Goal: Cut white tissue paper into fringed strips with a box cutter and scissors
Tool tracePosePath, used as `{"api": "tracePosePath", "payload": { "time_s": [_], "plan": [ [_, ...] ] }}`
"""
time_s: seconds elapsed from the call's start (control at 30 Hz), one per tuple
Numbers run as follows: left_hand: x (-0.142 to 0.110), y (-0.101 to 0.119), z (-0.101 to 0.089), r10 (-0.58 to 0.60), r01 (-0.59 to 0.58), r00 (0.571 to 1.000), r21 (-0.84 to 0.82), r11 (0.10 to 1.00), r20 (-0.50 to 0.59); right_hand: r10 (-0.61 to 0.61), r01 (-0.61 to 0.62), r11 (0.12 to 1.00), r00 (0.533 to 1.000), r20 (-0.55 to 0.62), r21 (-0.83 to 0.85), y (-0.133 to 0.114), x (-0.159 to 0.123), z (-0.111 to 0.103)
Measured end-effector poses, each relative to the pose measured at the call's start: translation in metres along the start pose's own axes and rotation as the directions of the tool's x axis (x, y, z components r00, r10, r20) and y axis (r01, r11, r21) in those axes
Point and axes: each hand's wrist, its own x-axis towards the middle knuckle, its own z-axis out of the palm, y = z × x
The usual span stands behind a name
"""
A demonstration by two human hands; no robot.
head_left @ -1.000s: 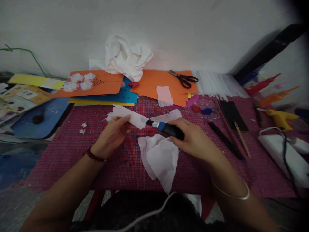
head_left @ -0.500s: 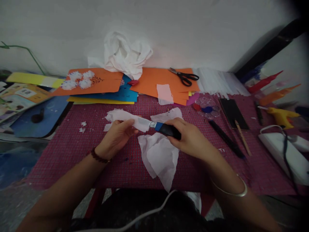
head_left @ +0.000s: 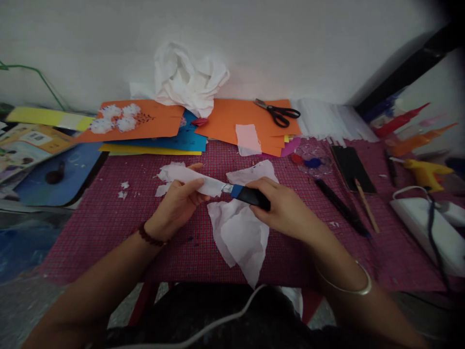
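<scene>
My left hand (head_left: 181,198) pinches a folded strip of white paper (head_left: 209,185) between thumb and fingers above the table. In my right hand (head_left: 279,206) is a black-and-blue cutter knife (head_left: 250,195), gripped by its handle. The knife's metal neck meets the right end of the strip; its tip is hidden in or behind the paper. Below the knife lie torn white paper pieces (head_left: 241,237), overlapping and creased. Another torn sheet (head_left: 257,170) rests just beyond my right fingers, and a ragged piece (head_left: 170,172) lies beyond my left hand.
Black scissors (head_left: 278,114) lie on orange card sheets (head_left: 221,118) at the back, near crumpled white cloth or paper (head_left: 189,80). To the right are a black pen (head_left: 341,208), a wooden stick (head_left: 366,206), a yellow glue gun (head_left: 428,173) and a white power strip (head_left: 428,232).
The paper strip and the knife have shifted slightly left together, and a left finger now shows behind the strip. Both hands keep their hold.
</scene>
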Motion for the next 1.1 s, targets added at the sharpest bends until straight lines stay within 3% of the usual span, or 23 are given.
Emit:
{"api": "tracePosePath", "payload": {
  "time_s": [0.33,0.63,0.87,0.97,1.1],
  "plan": [
    [-0.004,-0.007,0.007,-0.063,0.059,0.990,0.032,0.998,0.126,-0.003,0.003,0.999,1.000,-0.009,0.041,0.000,0.000,0.001],
    [-0.004,-0.010,0.000,-0.090,0.084,0.995,0.133,0.988,0.042,-0.020,0.021,0.999,1.000,-0.012,0.038,-0.001,0.000,0.000],
    [0.001,-0.012,-0.001,-0.054,0.047,0.991,0.055,0.997,0.124,-0.018,0.017,0.999,1.000,0.013,0.030,-0.001,0.000,0.002],
    [0.001,-0.011,-0.001,-0.061,0.045,0.984,0.097,0.994,0.165,-0.016,0.015,0.999,1.000,0.017,0.040,-0.002,0.000,0.001],
    [0.001,-0.012,-0.004,-0.099,0.081,0.990,0.164,0.983,0.105,-0.011,0.011,0.999,1.000,0.006,0.037,-0.003,-0.001,0.000]
  ]
}}
